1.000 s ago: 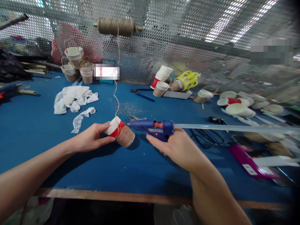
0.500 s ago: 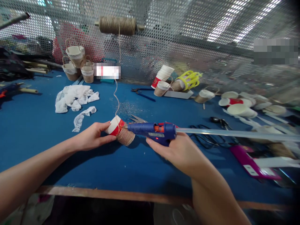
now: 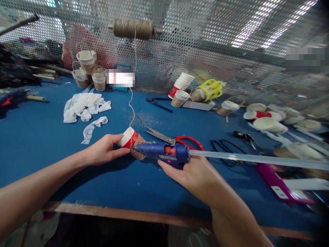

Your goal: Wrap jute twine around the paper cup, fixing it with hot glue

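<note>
Between thumb and fingers, my left hand (image 3: pixel 106 150) grips a red and white paper cup (image 3: pixel 125 138) by its white end, tilted above the table. Twine is wound around the cup's other part, which the glue gun partly hides. My right hand (image 3: pixel 190 169) is closed around a blue hot glue gun (image 3: pixel 160 151) with a lit red light and a long clear glue stick (image 3: pixel 231 156) out of its back. The nozzle is at the cup's twine and red band. A strand of twine (image 3: pixel 133 108) runs from the cup up toward a twine spool (image 3: pixel 133 28) on the mesh.
Red-handled scissors (image 3: pixel 172 139) lie just behind the glue gun. White lace (image 3: pixel 83 106) is heaped at left, near finished twine-wrapped cups (image 3: pixel 99 80). Pliers (image 3: pixel 160 104), stacked paper cups (image 3: pixel 183 82), a black cable (image 3: pixel 226 152) and a purple object (image 3: pixel 280 185) lie farther right.
The glue gun has shifted slightly left and down across the cup, covering more of its twine-wrapped part. More of the scissors shows. The whole view has shifted a little.
</note>
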Tool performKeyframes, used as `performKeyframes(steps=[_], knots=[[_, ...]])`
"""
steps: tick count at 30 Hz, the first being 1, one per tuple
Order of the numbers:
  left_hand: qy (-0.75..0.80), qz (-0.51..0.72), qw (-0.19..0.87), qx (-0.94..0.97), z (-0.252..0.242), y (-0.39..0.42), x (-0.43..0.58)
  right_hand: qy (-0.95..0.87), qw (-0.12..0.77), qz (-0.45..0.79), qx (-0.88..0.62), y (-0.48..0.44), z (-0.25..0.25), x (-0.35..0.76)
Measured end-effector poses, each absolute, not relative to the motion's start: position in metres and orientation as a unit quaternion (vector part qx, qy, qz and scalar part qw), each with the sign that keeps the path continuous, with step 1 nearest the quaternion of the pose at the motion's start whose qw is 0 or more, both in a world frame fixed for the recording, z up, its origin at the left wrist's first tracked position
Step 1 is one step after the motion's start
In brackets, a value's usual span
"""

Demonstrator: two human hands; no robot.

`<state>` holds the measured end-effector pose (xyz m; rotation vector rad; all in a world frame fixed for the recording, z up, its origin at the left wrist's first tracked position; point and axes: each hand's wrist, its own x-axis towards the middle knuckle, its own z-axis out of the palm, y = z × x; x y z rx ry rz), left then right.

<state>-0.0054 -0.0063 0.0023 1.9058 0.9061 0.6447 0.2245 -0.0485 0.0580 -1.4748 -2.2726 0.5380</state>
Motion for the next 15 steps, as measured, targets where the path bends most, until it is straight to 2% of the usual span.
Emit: performKeyframes(steps=[7,15], knots=[[0.363,0.245,0.46,0.772,0.007,-0.007,-0.005,-0.777,0.206,0.174,-0.569,-0.042,0.057,0.232],[0.373,0.239,0.436,0.783,0.007,-0.008,-0.006,-0.745,0.21,0.219,-0.594,-0.034,0.058,0.231]])
